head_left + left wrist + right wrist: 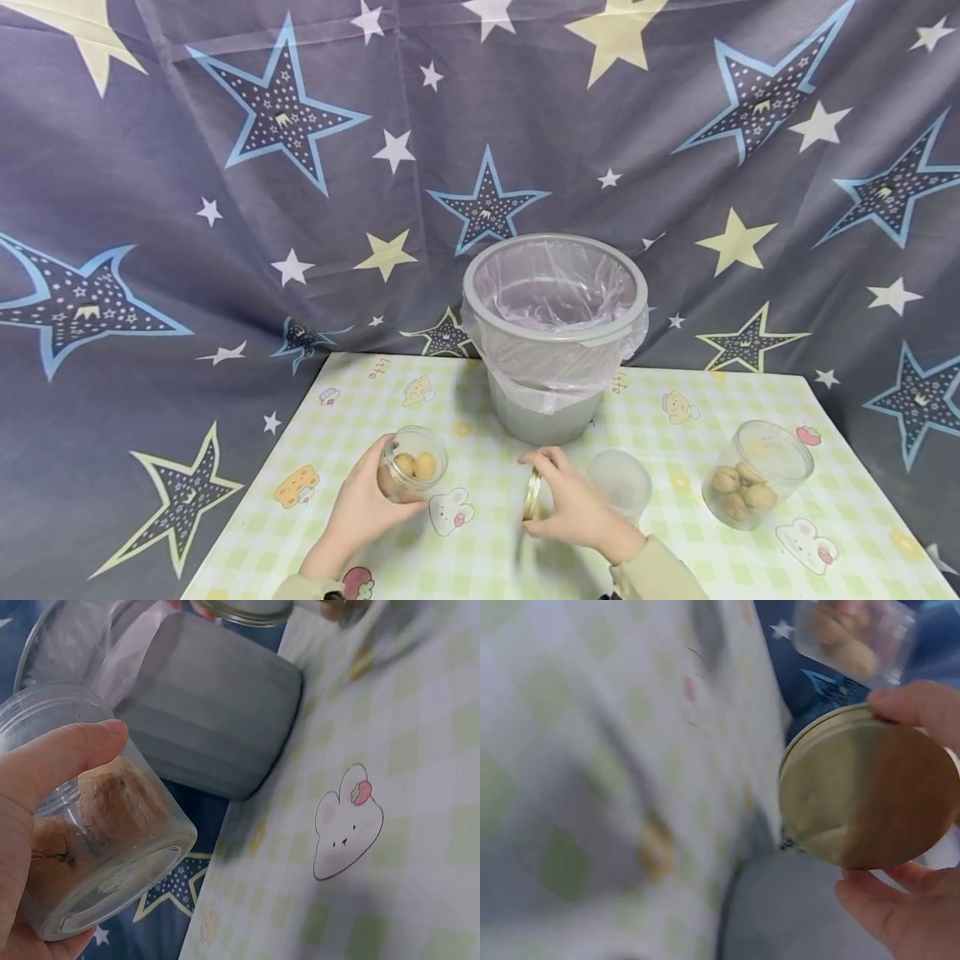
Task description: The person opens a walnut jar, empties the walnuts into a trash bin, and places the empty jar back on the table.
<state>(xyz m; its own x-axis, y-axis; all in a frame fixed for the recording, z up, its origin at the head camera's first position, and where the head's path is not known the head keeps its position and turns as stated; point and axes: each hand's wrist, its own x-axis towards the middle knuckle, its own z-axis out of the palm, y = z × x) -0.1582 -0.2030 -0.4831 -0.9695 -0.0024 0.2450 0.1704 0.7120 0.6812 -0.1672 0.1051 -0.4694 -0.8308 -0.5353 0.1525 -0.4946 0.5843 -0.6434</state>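
Note:
My left hand (366, 500) grips a clear jar (420, 490) around its side. Inside it lie round brown pieces (116, 799) that look like walnuts, and its threaded mouth is uncovered. In my right hand (576, 510) a gold-coloured round lid (862, 795) is pinched at its rim between thumb and fingers. The lid stands on edge in the head view, apart from the jar. Just beyond the right hand sits a translucent whitish round container (621, 479), partly hidden by that hand.
A grey bin (542, 417) lined with a pinkish plastic bag (558, 358) stands at the table's back. At the right, another clear jar (780, 467) holds several similar brown pieces. A green-checked cloth (480, 567) covers the table; a star-patterned curtain (360, 208) hangs behind.

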